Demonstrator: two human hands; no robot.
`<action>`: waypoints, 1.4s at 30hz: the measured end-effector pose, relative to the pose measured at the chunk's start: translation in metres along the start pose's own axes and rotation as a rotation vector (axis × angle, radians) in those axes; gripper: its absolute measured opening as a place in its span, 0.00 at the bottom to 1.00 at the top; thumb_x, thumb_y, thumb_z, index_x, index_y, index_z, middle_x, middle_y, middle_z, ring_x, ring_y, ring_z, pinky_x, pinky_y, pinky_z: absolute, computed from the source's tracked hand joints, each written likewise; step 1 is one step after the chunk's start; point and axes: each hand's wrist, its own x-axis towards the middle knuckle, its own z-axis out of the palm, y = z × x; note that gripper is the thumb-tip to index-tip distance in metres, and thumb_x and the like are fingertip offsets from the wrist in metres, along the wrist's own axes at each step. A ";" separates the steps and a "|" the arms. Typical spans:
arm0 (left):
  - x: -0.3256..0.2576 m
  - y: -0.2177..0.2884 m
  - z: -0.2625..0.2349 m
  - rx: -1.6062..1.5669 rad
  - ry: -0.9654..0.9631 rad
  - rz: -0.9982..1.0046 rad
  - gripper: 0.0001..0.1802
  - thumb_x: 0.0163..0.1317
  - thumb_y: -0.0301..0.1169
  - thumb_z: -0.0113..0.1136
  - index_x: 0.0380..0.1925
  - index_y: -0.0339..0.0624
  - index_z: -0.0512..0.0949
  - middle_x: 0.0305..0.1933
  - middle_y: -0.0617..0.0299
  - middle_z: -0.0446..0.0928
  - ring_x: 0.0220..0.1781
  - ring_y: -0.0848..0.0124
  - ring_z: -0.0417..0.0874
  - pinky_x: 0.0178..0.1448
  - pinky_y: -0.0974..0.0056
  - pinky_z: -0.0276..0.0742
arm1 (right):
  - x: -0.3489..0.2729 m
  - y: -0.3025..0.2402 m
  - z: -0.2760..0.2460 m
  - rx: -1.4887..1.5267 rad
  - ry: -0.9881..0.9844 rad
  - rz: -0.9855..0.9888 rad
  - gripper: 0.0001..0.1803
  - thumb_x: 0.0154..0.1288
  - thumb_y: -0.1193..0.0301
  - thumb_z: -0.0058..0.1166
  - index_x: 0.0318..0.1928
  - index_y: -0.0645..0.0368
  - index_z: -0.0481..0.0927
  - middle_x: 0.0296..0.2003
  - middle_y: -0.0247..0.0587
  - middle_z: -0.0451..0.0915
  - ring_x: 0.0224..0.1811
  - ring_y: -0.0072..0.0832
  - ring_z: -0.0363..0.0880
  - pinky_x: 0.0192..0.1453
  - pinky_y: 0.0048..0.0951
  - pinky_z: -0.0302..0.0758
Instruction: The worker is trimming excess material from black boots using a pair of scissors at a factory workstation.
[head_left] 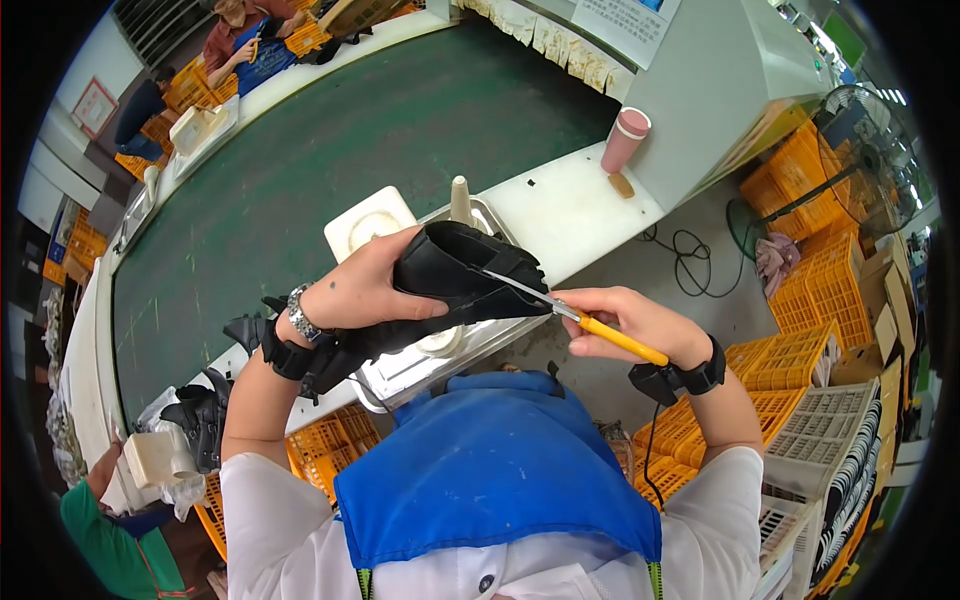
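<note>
My left hand (375,285) is closed around a black boot (455,270), its opening turned up and toward the right. My right hand (625,325) grips a slim tool with a yellow handle (625,341) and a thin metal shaft. The shaft lies across the boot's upper, near the strap area; whether its tip touches is hard to tell. Below the boot is a shiny metal tray (480,345), partly covered by it. A white container (368,220) and an upright pale cone-shaped piece (460,200) stand just beyond the boot.
A green conveyor belt (300,160) runs beyond the white ledge. A pink cup (625,140) stands at the ledge's right end. More black boots (198,420) lie at left. Orange crates (770,365) and a fan (860,150) are at right. Other people work at left and far left.
</note>
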 end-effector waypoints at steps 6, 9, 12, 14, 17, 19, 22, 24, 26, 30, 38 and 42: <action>0.001 0.001 0.000 -0.002 0.021 -0.004 0.34 0.43 0.31 0.71 0.52 0.36 0.69 0.44 0.60 0.76 0.45 0.73 0.75 0.53 0.68 0.71 | 0.002 -0.004 0.003 -0.165 0.106 -0.096 0.26 0.58 0.69 0.59 0.56 0.65 0.69 0.27 0.35 0.72 0.28 0.19 0.65 0.35 0.20 0.67; 0.001 0.001 -0.002 -0.006 0.016 0.009 0.34 0.43 0.31 0.71 0.52 0.36 0.69 0.44 0.60 0.75 0.45 0.73 0.75 0.52 0.68 0.71 | 0.002 -0.008 0.004 -0.169 0.136 -0.106 0.25 0.57 0.69 0.60 0.54 0.66 0.71 0.28 0.39 0.74 0.26 0.20 0.67 0.35 0.21 0.68; 0.000 -0.001 -0.003 -0.006 0.007 0.023 0.34 0.43 0.31 0.71 0.52 0.36 0.69 0.44 0.60 0.75 0.45 0.73 0.75 0.52 0.68 0.71 | 0.002 -0.008 0.005 -0.211 0.165 -0.140 0.24 0.56 0.69 0.62 0.52 0.65 0.72 0.29 0.41 0.76 0.26 0.21 0.68 0.35 0.21 0.69; 0.000 -0.001 -0.004 -0.010 0.006 0.024 0.34 0.43 0.31 0.71 0.52 0.36 0.69 0.44 0.60 0.75 0.44 0.74 0.75 0.52 0.68 0.71 | 0.002 -0.004 0.005 -0.216 0.190 -0.146 0.24 0.55 0.69 0.62 0.51 0.65 0.73 0.29 0.42 0.77 0.26 0.21 0.68 0.35 0.21 0.69; 0.001 0.002 -0.005 0.022 0.005 0.017 0.34 0.43 0.31 0.71 0.52 0.35 0.68 0.44 0.60 0.76 0.44 0.74 0.75 0.52 0.68 0.71 | 0.002 -0.008 0.005 -0.247 0.216 -0.134 0.23 0.53 0.71 0.64 0.50 0.64 0.74 0.29 0.43 0.77 0.26 0.22 0.69 0.35 0.21 0.69; 0.000 0.000 -0.004 0.027 0.010 0.065 0.34 0.45 0.30 0.68 0.54 0.37 0.67 0.43 0.55 0.77 0.44 0.69 0.78 0.51 0.67 0.72 | 0.003 -0.009 0.004 -0.272 0.211 -0.118 0.23 0.53 0.71 0.64 0.50 0.64 0.74 0.29 0.43 0.78 0.26 0.21 0.70 0.35 0.20 0.70; 0.002 0.006 -0.007 0.073 -0.002 0.039 0.34 0.45 0.30 0.68 0.54 0.36 0.67 0.44 0.55 0.77 0.44 0.69 0.78 0.51 0.67 0.72 | 0.002 -0.003 -0.001 -0.346 0.253 -0.126 0.24 0.52 0.71 0.65 0.50 0.64 0.74 0.28 0.40 0.77 0.27 0.19 0.69 0.36 0.20 0.70; 0.002 0.007 -0.009 0.076 -0.001 0.038 0.34 0.45 0.30 0.68 0.54 0.36 0.67 0.44 0.55 0.77 0.44 0.69 0.78 0.51 0.67 0.72 | 0.002 0.003 -0.005 -0.256 0.367 -0.118 0.25 0.52 0.70 0.65 0.50 0.65 0.74 0.28 0.33 0.76 0.28 0.18 0.69 0.37 0.21 0.70; 0.001 0.005 -0.011 0.079 0.003 0.036 0.33 0.45 0.30 0.68 0.54 0.36 0.67 0.44 0.55 0.77 0.44 0.69 0.78 0.50 0.67 0.73 | 0.003 0.007 -0.016 -0.151 0.453 -0.061 0.22 0.56 0.72 0.61 0.52 0.63 0.74 0.25 0.25 0.71 0.27 0.13 0.66 0.32 0.17 0.66; -0.009 -0.006 -0.018 0.029 0.119 0.067 0.32 0.45 0.29 0.68 0.53 0.36 0.68 0.43 0.56 0.77 0.44 0.72 0.77 0.50 0.68 0.73 | 0.004 0.038 -0.049 0.083 0.764 0.118 0.23 0.62 0.69 0.52 0.58 0.58 0.69 0.22 0.26 0.67 0.20 0.13 0.63 0.25 0.14 0.62; -0.099 -0.041 -0.058 -0.160 0.757 0.024 0.31 0.46 0.26 0.69 0.51 0.33 0.67 0.45 0.58 0.76 0.45 0.75 0.76 0.52 0.69 0.73 | -0.067 0.268 -0.100 -0.863 0.651 0.669 0.18 0.60 0.70 0.47 0.53 0.52 0.74 0.40 0.50 0.79 0.42 0.41 0.78 0.44 0.37 0.73; -0.200 -0.105 -0.091 0.080 1.360 -0.088 0.30 0.48 0.30 0.68 0.51 0.33 0.67 0.45 0.55 0.77 0.43 0.68 0.79 0.49 0.66 0.74 | -0.083 0.326 -0.089 -0.255 0.871 0.649 0.26 0.50 0.82 0.56 0.54 0.64 0.72 0.38 0.39 0.77 0.35 0.25 0.74 0.38 0.25 0.72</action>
